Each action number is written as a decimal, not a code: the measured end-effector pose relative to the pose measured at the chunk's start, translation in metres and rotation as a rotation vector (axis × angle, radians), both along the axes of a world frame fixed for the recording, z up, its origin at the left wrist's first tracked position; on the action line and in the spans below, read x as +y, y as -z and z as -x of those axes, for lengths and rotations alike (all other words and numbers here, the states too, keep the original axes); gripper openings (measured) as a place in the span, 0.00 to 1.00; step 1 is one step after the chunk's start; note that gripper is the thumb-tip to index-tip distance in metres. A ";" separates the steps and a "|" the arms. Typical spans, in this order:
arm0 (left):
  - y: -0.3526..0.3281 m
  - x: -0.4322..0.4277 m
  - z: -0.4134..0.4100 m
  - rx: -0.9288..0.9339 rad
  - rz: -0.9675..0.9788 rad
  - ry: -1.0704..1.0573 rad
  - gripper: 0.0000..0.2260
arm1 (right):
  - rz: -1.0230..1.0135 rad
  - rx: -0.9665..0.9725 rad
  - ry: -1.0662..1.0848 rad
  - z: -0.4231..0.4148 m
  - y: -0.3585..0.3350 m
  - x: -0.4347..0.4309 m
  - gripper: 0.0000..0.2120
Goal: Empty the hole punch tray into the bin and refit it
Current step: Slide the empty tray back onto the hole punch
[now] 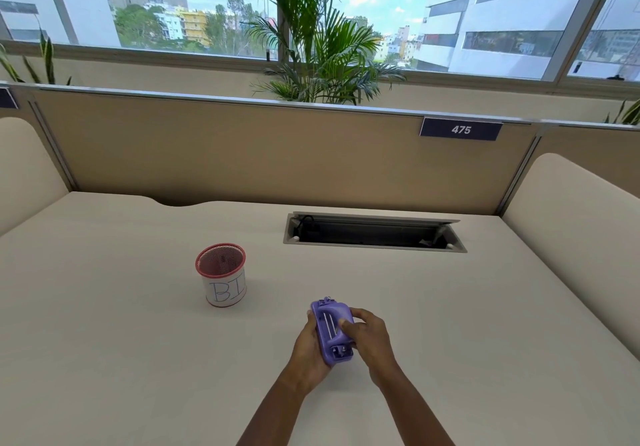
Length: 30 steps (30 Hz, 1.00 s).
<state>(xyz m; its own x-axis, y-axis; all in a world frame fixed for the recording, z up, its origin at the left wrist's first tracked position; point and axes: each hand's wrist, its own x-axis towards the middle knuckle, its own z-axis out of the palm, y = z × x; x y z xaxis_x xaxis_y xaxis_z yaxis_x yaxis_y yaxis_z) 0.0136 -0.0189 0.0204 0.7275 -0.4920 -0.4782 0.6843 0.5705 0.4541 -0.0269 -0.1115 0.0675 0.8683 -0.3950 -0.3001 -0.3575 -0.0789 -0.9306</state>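
Head view, read from left to right. A small cylindrical bin (221,274) stands upright on the pale surface (104,341), left of centre; its mesh wall is red at the rim, and a white paper band around the lower body bears handwritten blue letters, of which "BI" is legible (any further letters curve out of sight). The bin stands well apart from the hands.

Right of the bin and nearer the viewer, the left hand (308,348) cups the hole punch (334,331) from its left side and from beneath, fingers wrapped around the far edge. The hole punch is a compact lilac-purple plastic body, turned so that a flat face with pale parallel slots or rails faces upward; small metal fittings show at both its near and far ends. Whether the tray is on or off cannot be told from this angle. The punch is held just above the surface, near the lower centre.

The right hand (369,336) grasps the same punch from its right side, thumb pressed on the upper face and fingers curled over the right edge.

Further back and to the right, a rectangular cable hatch (374,232) is recessed in the surface. On the partition (242,154) behind it, a dark label (460,129) reads "475".
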 end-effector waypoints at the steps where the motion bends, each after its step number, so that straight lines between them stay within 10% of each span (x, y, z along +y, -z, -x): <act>1: 0.001 0.000 0.000 -0.003 0.000 -0.001 0.21 | 0.002 0.001 0.004 0.001 0.000 0.000 0.14; 30: 0.006 0.005 -0.011 -0.230 -0.279 -0.171 0.18 | 0.229 -0.105 -0.150 0.012 -0.003 0.007 0.17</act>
